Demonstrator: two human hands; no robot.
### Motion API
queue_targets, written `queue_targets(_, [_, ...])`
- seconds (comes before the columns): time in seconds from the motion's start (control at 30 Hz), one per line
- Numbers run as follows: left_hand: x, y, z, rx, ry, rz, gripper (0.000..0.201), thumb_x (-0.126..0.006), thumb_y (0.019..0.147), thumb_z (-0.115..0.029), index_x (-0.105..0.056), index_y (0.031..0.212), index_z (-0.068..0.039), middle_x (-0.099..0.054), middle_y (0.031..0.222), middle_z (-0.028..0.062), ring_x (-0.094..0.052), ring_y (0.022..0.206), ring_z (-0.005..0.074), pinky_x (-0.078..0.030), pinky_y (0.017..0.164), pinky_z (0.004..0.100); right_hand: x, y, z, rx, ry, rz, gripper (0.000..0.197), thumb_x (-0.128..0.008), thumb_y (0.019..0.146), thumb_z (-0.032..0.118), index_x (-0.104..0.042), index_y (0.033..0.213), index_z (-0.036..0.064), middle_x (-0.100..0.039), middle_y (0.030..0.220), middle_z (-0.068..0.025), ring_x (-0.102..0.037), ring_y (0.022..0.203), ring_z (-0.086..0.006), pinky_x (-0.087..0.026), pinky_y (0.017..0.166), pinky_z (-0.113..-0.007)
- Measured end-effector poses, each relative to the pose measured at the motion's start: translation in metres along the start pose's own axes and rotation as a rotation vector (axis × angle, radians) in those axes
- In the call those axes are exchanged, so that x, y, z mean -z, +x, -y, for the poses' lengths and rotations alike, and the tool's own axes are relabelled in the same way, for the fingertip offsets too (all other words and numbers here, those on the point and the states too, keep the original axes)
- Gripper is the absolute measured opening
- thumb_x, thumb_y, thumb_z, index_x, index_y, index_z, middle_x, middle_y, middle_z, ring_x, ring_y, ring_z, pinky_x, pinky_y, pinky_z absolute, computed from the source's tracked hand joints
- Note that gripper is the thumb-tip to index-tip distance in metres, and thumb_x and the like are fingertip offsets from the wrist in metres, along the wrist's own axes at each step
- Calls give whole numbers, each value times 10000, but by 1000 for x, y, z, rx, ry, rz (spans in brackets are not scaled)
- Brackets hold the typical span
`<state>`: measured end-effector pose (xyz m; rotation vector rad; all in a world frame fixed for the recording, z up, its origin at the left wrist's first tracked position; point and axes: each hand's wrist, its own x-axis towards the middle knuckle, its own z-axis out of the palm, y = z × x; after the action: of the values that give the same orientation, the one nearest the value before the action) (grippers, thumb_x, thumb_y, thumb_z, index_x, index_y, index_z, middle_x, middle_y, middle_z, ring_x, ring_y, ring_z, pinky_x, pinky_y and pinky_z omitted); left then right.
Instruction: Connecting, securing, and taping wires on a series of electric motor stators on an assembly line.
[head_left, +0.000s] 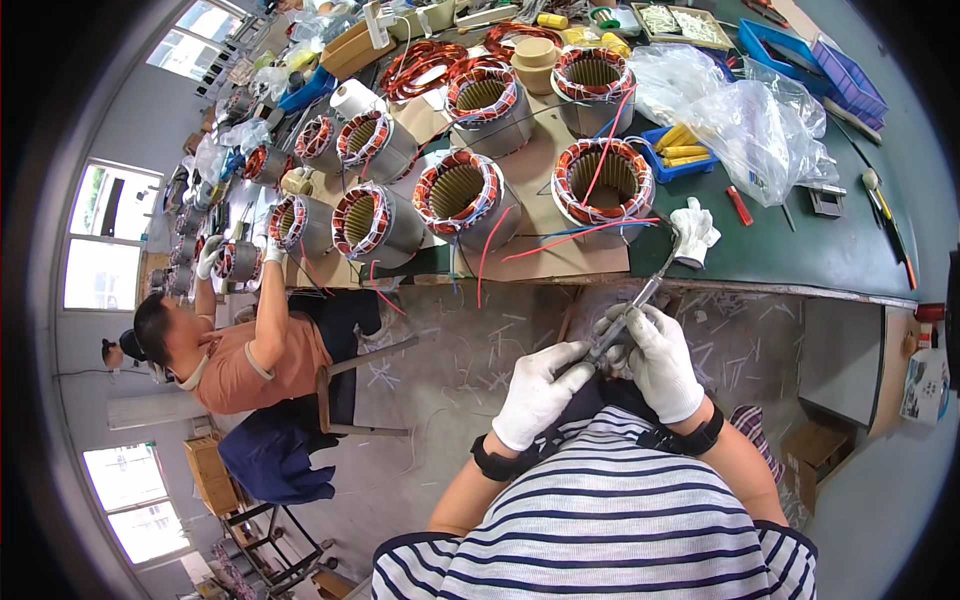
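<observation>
A slim grey metal tool [649, 289] with a narrow tip slants up toward the table edge; its exact kind is unclear. My right hand [664, 366], in a white glove, is closed round its body. My left hand [541, 396], also gloved, pinches at its lower end, where the fingers partly hide it. Just beyond the tip lies a crumpled white glove [694, 232]. The nearest motor stator [603, 190], with copper windings and white lacing, stands on cardboard, red and black leads trailing toward the table's front edge.
Several more stators [458, 194] stand in rows leftward. Behind them lie copper wire coils [425, 70]. A blue tray [680, 160] holds yellow pieces beside plastic bags [770, 130]. At left a co-worker [255, 365] handles another stator. Scraps litter the floor [470, 370].
</observation>
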<state>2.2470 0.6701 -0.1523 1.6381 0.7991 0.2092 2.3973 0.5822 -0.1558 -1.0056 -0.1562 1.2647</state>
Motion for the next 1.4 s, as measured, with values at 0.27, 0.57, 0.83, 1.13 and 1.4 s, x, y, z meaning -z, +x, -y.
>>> queue_targets(0.27, [2,6,-6,-62,43,-40,240,-604,819,-88,-631,1038,6,-648,898,93,-600,836,145,-459,771,266,-1,7,7,19,52,39,322,-533,928,258,-527,1079,-27,-626,931,-121,-603,689,-115,-461,575,-211])
queue_targets(0.57, [25,54,-39,-67,-139,94,288,-568,833,-102,-592,1090,23,-629,888,59,-574,817,123,-460,770,275,-11,45,36,79,150,10,266,-575,897,213,-551,1056,0,-630,931,-93,-576,676,-91,-444,575,-199])
queue_targets(0.83, [93,98,2,30,104,453,361,-608,798,-212,-602,1100,-15,-628,878,96,-592,792,152,-475,742,293,-25,102,96,344,242,-308,217,-441,971,239,-534,1001,45,-573,832,-29,-542,762,-106,-447,703,-257])
queue_targets(1.13, [151,109,49,166,313,417,344,-620,781,-207,-612,1074,-27,-660,885,136,-651,820,246,-501,754,321,1,124,144,399,373,-318,293,-481,952,258,-510,1067,-10,-510,830,-65,-467,716,-167,-417,669,-302])
queue_targets(1.4, [124,75,70,117,265,160,319,-602,784,-154,-608,1065,-3,-652,885,115,-625,792,172,-479,740,274,45,103,138,341,342,-57,315,-506,939,277,-543,1060,-11,-586,893,-125,-551,820,-239,-462,761,-341])
